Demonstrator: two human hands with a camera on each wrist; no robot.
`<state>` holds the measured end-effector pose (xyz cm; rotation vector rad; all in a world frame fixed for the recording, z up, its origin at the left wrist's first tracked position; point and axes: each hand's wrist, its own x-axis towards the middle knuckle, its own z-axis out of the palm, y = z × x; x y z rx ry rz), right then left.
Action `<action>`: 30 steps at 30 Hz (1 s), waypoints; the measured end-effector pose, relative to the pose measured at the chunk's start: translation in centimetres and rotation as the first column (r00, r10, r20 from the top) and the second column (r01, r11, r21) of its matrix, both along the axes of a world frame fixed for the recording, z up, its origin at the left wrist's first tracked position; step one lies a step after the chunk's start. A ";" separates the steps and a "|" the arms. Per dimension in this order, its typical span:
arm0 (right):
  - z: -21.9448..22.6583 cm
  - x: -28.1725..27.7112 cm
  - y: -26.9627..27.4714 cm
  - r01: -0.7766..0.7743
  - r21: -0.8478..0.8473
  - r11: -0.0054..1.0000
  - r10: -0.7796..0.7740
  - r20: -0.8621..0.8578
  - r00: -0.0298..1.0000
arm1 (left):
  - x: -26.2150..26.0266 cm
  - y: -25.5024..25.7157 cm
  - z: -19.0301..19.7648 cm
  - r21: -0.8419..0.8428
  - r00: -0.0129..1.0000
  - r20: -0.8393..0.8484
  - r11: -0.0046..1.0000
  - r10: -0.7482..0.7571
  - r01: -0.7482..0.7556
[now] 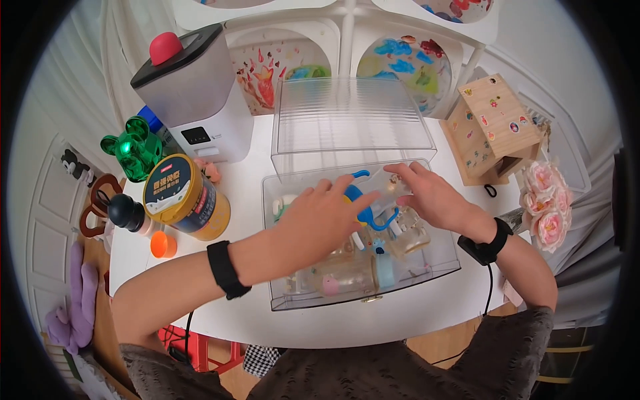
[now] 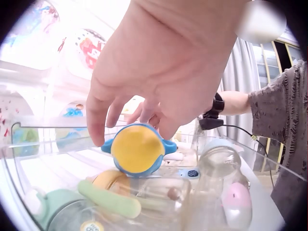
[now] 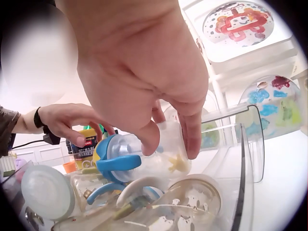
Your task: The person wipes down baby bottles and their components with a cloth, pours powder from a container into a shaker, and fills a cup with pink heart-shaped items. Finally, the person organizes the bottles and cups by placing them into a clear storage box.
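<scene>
A clear cup with blue handles (image 1: 365,212) and a yellow top (image 2: 137,149) lies on its side over other bottles in a clear bin (image 1: 437,272). My right hand (image 1: 437,200) pinches its clear body (image 3: 168,161) between thumb and fingers. Above the yellow end is my left hand (image 1: 310,220), fingers spread and lightly bent beside the blue handles; whether they touch is unclear. Beneath lie a clear bottle with a pink patch (image 2: 236,197), a pale green piece (image 2: 109,199) and a white handle (image 3: 139,185).
Behind the bin stands a clear ribbed cover (image 1: 350,127). To the left are a yellow tub (image 1: 190,200), an orange cap (image 1: 163,245), a black-topped bottle (image 1: 127,212) and a white appliance (image 1: 207,120). A wooden house (image 1: 493,127) and pink flowers (image 1: 547,200) stand at the right.
</scene>
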<state>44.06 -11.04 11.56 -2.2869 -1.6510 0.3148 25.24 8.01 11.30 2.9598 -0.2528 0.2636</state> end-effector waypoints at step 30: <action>3.4 -0.1 -2.2 0.182 -0.075 0.980 -0.184 -0.018 0.983 | 2.9 1.5 0.2 -0.288 0.970 -0.238 0.958 -0.054 -0.017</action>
